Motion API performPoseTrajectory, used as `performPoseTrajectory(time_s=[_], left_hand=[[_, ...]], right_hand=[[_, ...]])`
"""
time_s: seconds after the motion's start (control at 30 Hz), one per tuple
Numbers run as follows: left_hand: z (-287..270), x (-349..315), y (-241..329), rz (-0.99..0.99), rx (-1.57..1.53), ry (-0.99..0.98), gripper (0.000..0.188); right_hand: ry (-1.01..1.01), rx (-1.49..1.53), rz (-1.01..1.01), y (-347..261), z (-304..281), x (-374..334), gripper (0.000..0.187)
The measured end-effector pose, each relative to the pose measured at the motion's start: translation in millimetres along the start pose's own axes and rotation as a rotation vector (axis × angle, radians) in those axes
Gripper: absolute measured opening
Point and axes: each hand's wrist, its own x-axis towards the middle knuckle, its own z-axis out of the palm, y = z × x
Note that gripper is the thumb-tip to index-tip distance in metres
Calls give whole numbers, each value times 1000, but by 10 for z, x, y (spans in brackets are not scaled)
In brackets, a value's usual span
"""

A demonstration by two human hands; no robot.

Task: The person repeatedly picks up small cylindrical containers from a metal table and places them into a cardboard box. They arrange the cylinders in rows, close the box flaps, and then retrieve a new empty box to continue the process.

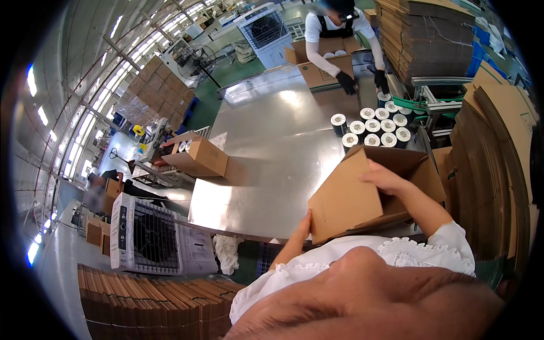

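Observation:
Right in front of me on the metal table (266, 141) stands a cardboard box (428, 178) with its top open. A wide flap (343, 198) slants across its left part. My right hand (384, 177) pinches the flap's upper right edge, thumb and fingers closed on it. Lower down, my left hand (304, 228) is pressed against the box's left edge near the table's front; its fingers are partly hidden behind the cardboard. Just beyond the box stand several dark cylinders with white round tops (372, 126), upright and close together.
Across the table a co-worker in black gloves (347, 83) reaches toward the cylinders, beside an open carton (317, 73). Another carton (198, 157) sits at the table's left edge. Flat cardboard stacks (487, 164) rise at my right; bundled cardboard (153, 300) and an air cooler (153, 238) stand lower left.

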Motion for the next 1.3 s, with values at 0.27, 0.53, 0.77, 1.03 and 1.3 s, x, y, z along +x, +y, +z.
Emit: performPoseTrajectory(time_s=[0.27,0.53,0.77,1.03,1.3], left_hand=[[470,-308,569,326,494,311,61],[1025,-1300,1644,505,1096,423,45],[671,-950,1708,384,1364,438,37],[387,-643,1873,216,760,0,45],[4,36,375,537,946,629,49]], right_hand=[[-23,-177,132,513,490,575,53],[6,52,278,950,1312,905,47],[685,-1427,-499,248,317,-124,59],[768,-792,127,1396,-1758,-1299,61],[1046,-417,0,1914,-1971,-1713,45]])
